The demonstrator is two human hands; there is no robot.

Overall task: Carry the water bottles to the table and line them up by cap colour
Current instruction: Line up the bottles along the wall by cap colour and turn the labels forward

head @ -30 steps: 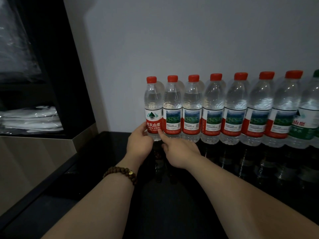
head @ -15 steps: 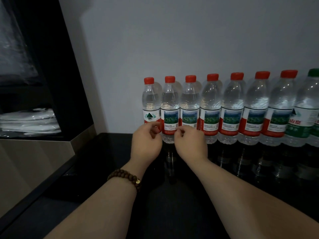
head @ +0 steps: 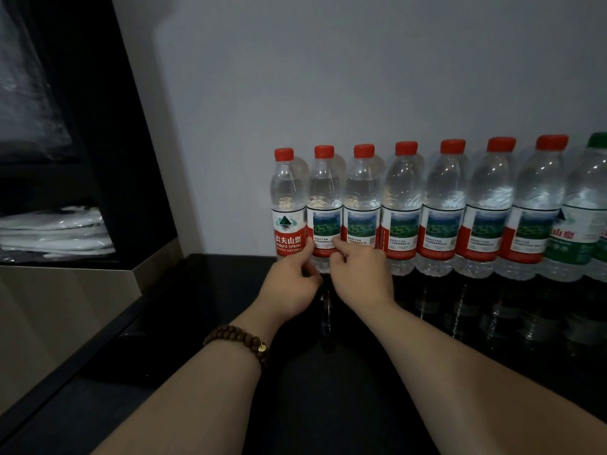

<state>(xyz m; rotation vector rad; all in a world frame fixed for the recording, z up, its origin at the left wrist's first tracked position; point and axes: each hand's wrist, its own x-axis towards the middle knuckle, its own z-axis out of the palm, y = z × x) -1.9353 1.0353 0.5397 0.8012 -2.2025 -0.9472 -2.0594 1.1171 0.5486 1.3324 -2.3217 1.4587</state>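
Note:
Several clear water bottles with red caps stand in a tight row against the wall on a glossy black table. A green-capped bottle ends the row at the right edge. The leftmost bottle shows its red brand label to the front. Both hands are at the second red-capped bottle. My left hand, with a bead bracelet on its wrist, has its thumb on that bottle's left side and its fingers curled at its base. My right hand pinches the bottle's right side at the label, fingers curled.
A tall black cabinet stands at the left, with white folded packets on its shelf and a beige panel below. The grey wall runs right behind the bottles. The bottles are mirrored in the tabletop.
My left hand let go of the leftmost bottle. Both hands drew back curled, then closed in on the second bottle from either side.

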